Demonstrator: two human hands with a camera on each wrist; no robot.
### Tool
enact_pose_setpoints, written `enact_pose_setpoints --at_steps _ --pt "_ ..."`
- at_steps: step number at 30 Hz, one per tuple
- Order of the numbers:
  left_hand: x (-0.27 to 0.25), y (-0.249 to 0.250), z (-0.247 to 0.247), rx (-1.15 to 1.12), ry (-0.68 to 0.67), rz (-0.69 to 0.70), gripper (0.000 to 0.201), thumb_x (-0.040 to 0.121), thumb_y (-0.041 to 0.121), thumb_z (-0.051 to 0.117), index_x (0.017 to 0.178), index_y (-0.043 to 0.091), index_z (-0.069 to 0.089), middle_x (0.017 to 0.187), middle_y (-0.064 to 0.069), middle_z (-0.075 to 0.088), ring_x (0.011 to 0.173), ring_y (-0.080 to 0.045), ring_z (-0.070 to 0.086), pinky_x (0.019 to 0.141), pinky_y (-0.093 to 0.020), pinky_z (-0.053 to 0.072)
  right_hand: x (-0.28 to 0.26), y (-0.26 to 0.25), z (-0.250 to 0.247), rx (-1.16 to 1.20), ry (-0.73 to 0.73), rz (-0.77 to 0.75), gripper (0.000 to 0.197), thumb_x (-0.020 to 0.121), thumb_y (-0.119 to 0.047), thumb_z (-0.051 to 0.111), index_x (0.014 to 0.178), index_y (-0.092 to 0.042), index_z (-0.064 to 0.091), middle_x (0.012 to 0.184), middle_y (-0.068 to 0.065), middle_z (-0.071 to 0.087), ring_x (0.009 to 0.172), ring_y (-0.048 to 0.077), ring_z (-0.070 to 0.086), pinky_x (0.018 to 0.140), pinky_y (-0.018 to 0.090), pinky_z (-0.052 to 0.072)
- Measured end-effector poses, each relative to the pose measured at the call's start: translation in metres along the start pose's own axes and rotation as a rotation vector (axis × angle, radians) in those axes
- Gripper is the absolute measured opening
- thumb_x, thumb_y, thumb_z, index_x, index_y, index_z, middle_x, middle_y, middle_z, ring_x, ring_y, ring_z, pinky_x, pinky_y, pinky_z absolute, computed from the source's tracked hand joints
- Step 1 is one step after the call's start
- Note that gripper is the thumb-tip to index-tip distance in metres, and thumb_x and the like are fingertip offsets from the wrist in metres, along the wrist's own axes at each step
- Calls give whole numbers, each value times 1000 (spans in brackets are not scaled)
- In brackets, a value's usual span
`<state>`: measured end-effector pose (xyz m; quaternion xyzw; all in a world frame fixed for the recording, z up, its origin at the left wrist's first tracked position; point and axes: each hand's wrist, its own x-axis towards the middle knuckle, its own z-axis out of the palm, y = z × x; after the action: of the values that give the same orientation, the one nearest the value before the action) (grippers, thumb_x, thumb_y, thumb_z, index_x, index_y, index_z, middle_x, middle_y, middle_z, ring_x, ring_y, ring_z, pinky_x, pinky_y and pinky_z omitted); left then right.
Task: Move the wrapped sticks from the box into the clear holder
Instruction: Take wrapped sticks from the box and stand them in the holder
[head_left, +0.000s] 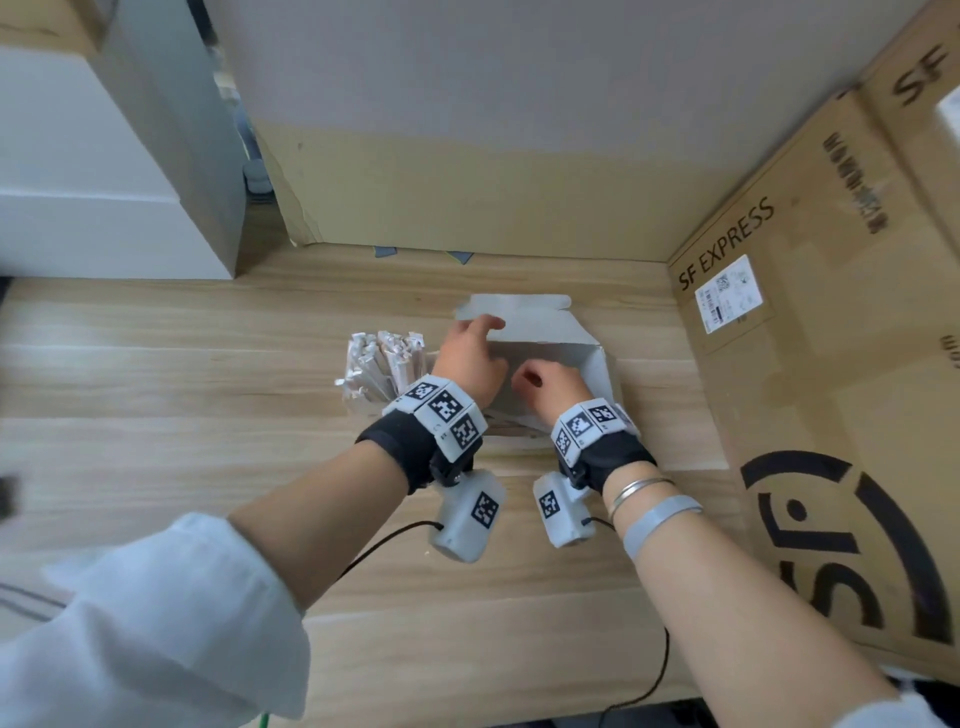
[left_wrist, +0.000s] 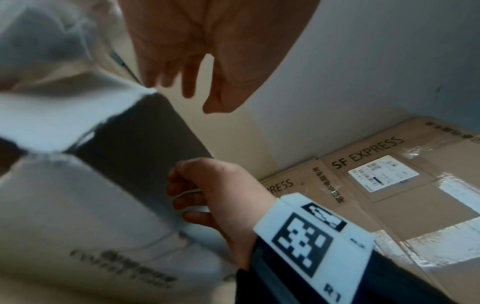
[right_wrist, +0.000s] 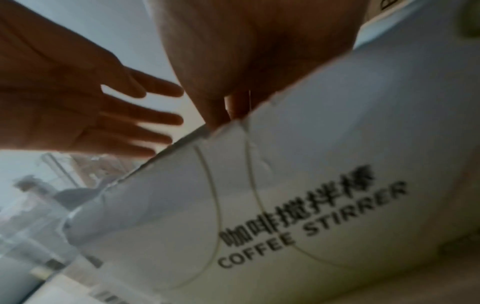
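Observation:
A white box (head_left: 566, 358) marked "COFFEE STIRRER" (right_wrist: 311, 185) stands open on the wooden table (head_left: 182, 374). My right hand (head_left: 540, 379) grips its near wall, with the fingers (left_wrist: 187, 197) curled over the edge and the thumb (right_wrist: 218, 111) outside. My left hand (head_left: 470, 345) hovers over the box's left side, its fingers (left_wrist: 188, 82) straight and spread, holding nothing. Just left of the box, the clear holder (head_left: 358, 402) holds several paper-wrapped sticks (head_left: 387, 358) standing upright. The inside of the box is hidden by my hands.
A large brown SF Express carton (head_left: 810, 374) walls off the right side. A cardboard panel (head_left: 467, 192) stands behind the box. A white cabinet (head_left: 104, 182) is at the far left. Cables (head_left: 660, 670) trail from my wrist cameras toward the near table edge.

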<state>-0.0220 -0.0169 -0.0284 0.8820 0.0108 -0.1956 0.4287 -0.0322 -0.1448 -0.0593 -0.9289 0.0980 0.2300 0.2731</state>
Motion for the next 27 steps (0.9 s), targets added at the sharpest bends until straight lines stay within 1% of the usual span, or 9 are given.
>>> enact_pose_setpoints --at_steps 2,4,7,9,10,12,16,23,27 --pt "2 -5 14 6 -46 -110 65 84 1 51 144 18 29 151 -17 22 131 -34 40 107 -37 40 -1 10 1 -21 -7 24 24 94 -20 43 101 -14 66 103 12 70 95 31 64 83 36 51" --pt "4 -10 21 28 -77 -220 76 86 -1 48 148 25 14 153 -22 16 130 -38 40 101 -39 44 -2 16 2 -29 -1 33 23 93 -20 45 101 -15 66 101 11 71 94 30 64 81 35 51" --pt "5 -17 25 65 -108 -300 85 90 -2 43 149 29 -10 133 -26 48 87 -29 59 73 -31 47 -1 20 3 -42 -19 22 23 93 -19 46 104 -15 66 104 8 71 98 28 64 84 35 52" --pt "5 -20 25 70 -86 -324 87 91 -3 41 147 29 -15 117 -26 60 68 -23 53 67 -28 42 0 20 4 -58 -42 17 24 93 -19 47 107 -16 65 109 5 70 101 25 63 85 32 51" --pt "6 -21 24 67 -69 -328 87 90 -4 41 147 28 -16 116 -26 60 67 -24 54 67 -28 42 0 20 4 -66 -48 13 24 93 -19 47 110 -17 64 112 4 69 103 24 63 86 31 50" --pt "8 -23 23 52 -44 -318 86 90 -4 41 148 27 -14 121 -26 56 88 -33 60 73 -31 42 3 21 4 -84 -63 14 28 93 -19 48 117 -17 62 120 3 66 109 23 61 89 29 48" --pt "3 -22 21 -59 27 -253 79 89 -1 44 150 25 1 139 -23 36 121 -37 48 98 -38 40 6 17 6 -130 -53 27 38 92 -16 46 129 -18 54 134 6 58 120 26 55 96 29 43" --pt "-9 -29 23 -109 25 -171 74 88 -1 46 148 27 13 139 -20 34 126 -32 42 103 -36 35 9 8 24 -319 -40 44 50 87 -9 53 136 -17 44 135 12 53 122 31 52 99 37 44" --pt "-11 -29 23 -104 18 -172 74 88 -3 44 149 27 12 140 -20 33 125 -34 44 102 -36 36 8 0 31 -524 -80 47 37 83 -10 55 119 -13 59 127 11 59 120 31 53 103 43 42"
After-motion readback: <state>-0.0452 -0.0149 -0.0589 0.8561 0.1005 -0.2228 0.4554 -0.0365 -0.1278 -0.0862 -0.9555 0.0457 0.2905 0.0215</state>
